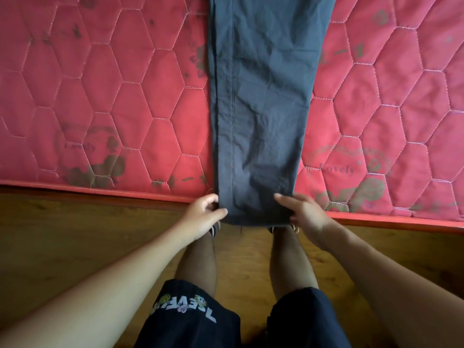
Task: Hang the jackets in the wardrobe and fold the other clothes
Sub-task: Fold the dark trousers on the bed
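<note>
Gripping the trousers (261, 96) by the hem.
Left hand (203, 217) and right hand (303, 217) pinch opposite corners over the mattress (100, 96) edge.

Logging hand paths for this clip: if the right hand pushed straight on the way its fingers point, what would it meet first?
The right hand grips the dark trousers at the hem; more of that cloth probably comes first.

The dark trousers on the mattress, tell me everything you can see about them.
The trousers are dark blue-grey cloth, creased, with a stitched seam near the left edge, narrowing toward the hem. They lie flat on the quilted mattress, hem overhanging its near edge. The left hand and right hand each grip a hem corner.
</note>
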The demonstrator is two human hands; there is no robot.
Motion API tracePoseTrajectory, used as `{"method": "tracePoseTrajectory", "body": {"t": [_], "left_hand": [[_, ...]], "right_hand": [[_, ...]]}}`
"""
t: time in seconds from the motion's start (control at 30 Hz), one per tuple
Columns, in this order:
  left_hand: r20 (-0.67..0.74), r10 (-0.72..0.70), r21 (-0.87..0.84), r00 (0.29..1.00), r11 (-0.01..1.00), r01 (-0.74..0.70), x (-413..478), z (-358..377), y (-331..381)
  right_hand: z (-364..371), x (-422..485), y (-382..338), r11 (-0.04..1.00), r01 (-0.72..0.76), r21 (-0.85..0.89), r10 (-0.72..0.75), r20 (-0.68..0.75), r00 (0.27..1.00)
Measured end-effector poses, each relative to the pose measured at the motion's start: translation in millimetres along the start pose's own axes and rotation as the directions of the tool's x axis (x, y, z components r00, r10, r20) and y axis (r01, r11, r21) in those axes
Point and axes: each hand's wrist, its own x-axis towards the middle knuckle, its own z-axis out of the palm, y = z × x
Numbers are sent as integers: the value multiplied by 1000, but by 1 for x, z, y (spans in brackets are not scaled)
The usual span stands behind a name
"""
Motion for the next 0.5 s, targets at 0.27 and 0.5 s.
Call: {"method": "tracePoseTrajectory", "body": {"t": [0.27,0.5], "left_hand": [[-284,105,-169,953,973,-158,77,-34,90],[-285,-4,-316,958,944,-91,76,-37,78]], "right_hand": [[-6,47,-99,978,189,86,-186,-46,981],[-15,55,-92,980,174,101,-157,-157,975]]}}
